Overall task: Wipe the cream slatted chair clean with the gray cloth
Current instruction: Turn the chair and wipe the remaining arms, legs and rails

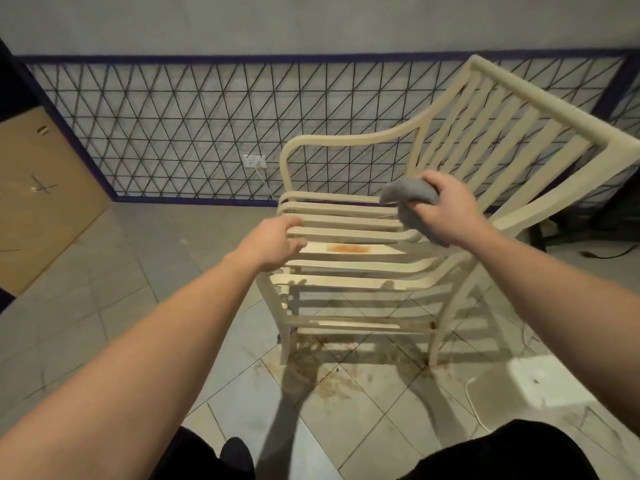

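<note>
Right hand point(446, 206) is gripping one bunched gray cloth point(408, 199), fingers curled round it, above the far right of the seat; left hand point(273, 244) is lying loosely curled at the seat's left edge, fingertips touching the slats. One cream slatted chair point(363, 233) is standing on a tiled floor point(104, 306), curved slats carrying one orange-brown stain point(348, 248) mid-seat.
</note>
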A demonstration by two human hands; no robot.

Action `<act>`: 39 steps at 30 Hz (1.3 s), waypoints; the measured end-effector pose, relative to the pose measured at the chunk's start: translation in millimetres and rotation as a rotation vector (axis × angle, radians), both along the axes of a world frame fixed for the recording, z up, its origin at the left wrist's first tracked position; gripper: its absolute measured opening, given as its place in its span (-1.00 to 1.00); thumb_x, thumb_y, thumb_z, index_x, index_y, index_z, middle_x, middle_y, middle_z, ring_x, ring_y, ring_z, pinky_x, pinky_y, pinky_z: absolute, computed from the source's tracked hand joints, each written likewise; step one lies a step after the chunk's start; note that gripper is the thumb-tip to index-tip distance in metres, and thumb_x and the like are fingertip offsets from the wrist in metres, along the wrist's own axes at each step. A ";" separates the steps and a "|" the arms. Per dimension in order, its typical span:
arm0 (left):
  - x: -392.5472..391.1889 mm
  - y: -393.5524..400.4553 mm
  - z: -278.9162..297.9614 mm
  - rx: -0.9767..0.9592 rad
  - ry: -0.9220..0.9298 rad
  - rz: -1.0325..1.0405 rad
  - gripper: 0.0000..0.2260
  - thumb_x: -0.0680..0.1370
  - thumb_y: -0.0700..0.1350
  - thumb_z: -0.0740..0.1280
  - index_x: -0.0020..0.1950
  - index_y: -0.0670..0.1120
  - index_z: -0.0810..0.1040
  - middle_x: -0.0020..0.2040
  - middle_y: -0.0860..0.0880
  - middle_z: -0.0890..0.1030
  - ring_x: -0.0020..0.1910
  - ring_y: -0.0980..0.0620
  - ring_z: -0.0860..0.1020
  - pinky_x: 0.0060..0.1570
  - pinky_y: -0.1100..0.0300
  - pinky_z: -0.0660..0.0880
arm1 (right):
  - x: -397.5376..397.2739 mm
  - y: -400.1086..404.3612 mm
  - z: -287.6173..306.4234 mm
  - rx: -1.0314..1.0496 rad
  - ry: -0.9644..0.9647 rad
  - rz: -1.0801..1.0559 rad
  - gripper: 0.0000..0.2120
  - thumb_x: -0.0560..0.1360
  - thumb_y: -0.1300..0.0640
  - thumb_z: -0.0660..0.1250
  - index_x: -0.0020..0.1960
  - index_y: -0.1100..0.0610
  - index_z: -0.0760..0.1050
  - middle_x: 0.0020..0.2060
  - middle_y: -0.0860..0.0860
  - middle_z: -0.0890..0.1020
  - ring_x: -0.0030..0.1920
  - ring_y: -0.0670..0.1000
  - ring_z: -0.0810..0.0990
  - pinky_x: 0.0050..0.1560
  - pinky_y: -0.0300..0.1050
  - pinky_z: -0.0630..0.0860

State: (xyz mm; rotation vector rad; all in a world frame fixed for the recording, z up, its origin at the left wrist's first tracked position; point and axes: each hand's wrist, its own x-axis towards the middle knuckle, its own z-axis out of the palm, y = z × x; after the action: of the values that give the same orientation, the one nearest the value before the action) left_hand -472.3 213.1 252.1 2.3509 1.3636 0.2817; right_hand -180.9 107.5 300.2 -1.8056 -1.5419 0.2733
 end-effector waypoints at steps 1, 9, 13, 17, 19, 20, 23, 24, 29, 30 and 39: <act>-2.2 -0.5 -9.1 -0.024 0.090 -0.004 -0.61 0.62 0.03 0.34 0.45 0.07 0.46 0.40 -0.04 0.54 0.32 -0.07 0.53 0.30 0.01 0.46 | 12.2 0.5 -3.5 -0.047 -0.148 0.007 -0.84 0.48 0.22 0.35 -0.01 0.01 0.48 -0.08 -0.01 0.53 -0.04 0.04 0.51 -0.14 -0.10 0.38; -3.4 -0.5 -38.6 0.083 0.134 0.086 -0.66 0.61 -0.22 0.21 0.09 0.22 0.61 -0.04 0.01 0.59 -0.03 -0.13 0.54 -0.12 0.08 0.41 | -2.4 -5.0 -90.6 -0.214 -0.665 0.219 -0.61 0.60 -0.13 0.19 0.38 -0.03 0.40 0.13 -0.01 0.60 0.06 0.09 0.56 0.06 0.00 0.51; -1.2 2.9 -40.8 0.124 0.156 0.087 -0.71 0.60 -0.22 0.22 0.05 0.15 0.62 -0.03 -0.04 0.63 -0.05 -0.14 0.54 -0.13 0.10 0.37 | -14.0 -10.2 -88.6 -0.111 -0.514 0.388 -0.61 0.56 0.11 0.35 0.38 -0.04 0.50 0.27 -0.08 0.60 0.21 0.00 0.56 0.25 -0.04 0.51; 0.7 1.7 -40.8 0.133 0.161 0.115 -0.71 0.62 -0.20 0.21 0.10 0.13 0.64 -0.01 -0.04 0.59 -0.09 -0.13 0.48 -0.12 0.11 0.39 | 7.0 -6.5 -66.6 -0.182 -0.432 0.341 -0.71 0.53 0.22 0.29 0.17 -0.07 0.58 0.05 -0.13 0.66 0.02 -0.07 0.60 0.06 -0.08 0.57; 1.8 -0.1 -40.1 0.140 0.178 0.119 -0.70 0.60 -0.22 0.20 0.13 0.10 0.63 0.04 -0.07 0.62 -0.04 -0.14 0.52 -0.11 0.10 0.44 | 16.7 2.9 -60.1 -0.192 -0.412 0.249 -0.81 0.54 0.20 0.28 0.09 0.01 0.57 -0.04 -0.05 0.63 0.00 0.02 0.58 0.01 -0.02 0.54; 2.4 -1.4 -39.2 0.138 0.182 0.119 -0.69 0.59 -0.24 0.21 0.14 0.09 0.63 0.05 -0.07 0.63 -0.02 -0.15 0.54 -0.07 0.08 0.47 | 15.7 6.3 -60.9 -0.217 -0.424 0.241 -0.87 0.57 0.13 0.27 0.09 0.02 0.54 -0.04 -0.04 0.61 0.00 0.05 0.56 0.01 0.00 0.52; 3.6 -3.1 -37.6 0.129 0.172 0.130 -0.70 0.59 -0.25 0.22 0.12 0.08 0.64 0.05 -0.05 0.63 -0.01 -0.14 0.56 -0.07 0.08 0.50 | -7.5 11.0 -82.3 -0.304 -0.491 0.300 -0.66 0.62 -0.07 0.22 0.35 0.00 0.44 0.14 -0.04 0.58 0.12 0.04 0.53 0.19 0.03 0.48; 3.9 -3.0 -36.8 0.126 0.167 0.137 -0.71 0.59 -0.24 0.23 0.11 0.08 0.65 0.04 -0.05 0.63 -0.03 -0.13 0.55 -0.11 0.10 0.47 | -17.9 11.1 -91.0 -0.270 -0.502 0.323 -0.61 0.62 -0.07 0.21 0.42 -0.01 0.39 0.21 -0.04 0.57 0.17 0.04 0.52 0.25 0.04 0.46; 4.7 -1.6 -34.1 0.080 0.151 0.154 -0.72 0.57 -0.27 0.23 -0.05 0.07 0.64 -0.05 -0.02 0.60 -0.07 -0.13 0.52 -0.15 0.13 0.41 | -35.1 -1.9 -96.2 -0.057 -0.486 0.535 -0.59 0.55 0.27 0.34 0.39 0.11 0.49 0.34 0.01 0.55 0.33 0.03 0.48 0.42 -0.14 0.32; 4.8 -1.5 -33.8 0.080 0.149 0.158 -0.72 0.56 -0.27 0.24 -0.06 0.08 0.64 -0.05 -0.02 0.60 -0.08 -0.12 0.52 -0.15 0.13 0.41 | -32.1 -7.6 -88.5 -0.068 -0.473 0.572 -0.60 0.54 0.29 0.34 0.36 0.08 0.53 0.30 -0.02 0.58 0.29 -0.02 0.51 0.39 -0.17 0.35; 4.8 -0.9 -33.8 0.064 0.137 0.144 -0.69 0.51 -0.31 0.22 -0.09 0.05 0.65 -0.08 -0.01 0.60 -0.08 -0.10 0.53 -0.16 0.11 0.47 | -11.0 21.0 -69.1 -0.192 -0.430 0.202 -0.67 0.62 0.00 0.20 0.38 -0.01 0.36 0.17 0.02 0.59 0.12 0.04 0.53 0.18 0.05 0.50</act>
State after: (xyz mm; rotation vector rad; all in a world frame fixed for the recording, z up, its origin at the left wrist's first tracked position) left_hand -467.5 212.2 218.4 2.3645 1.6154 0.2112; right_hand -192.0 128.5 231.1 -1.9460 -2.0647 0.1350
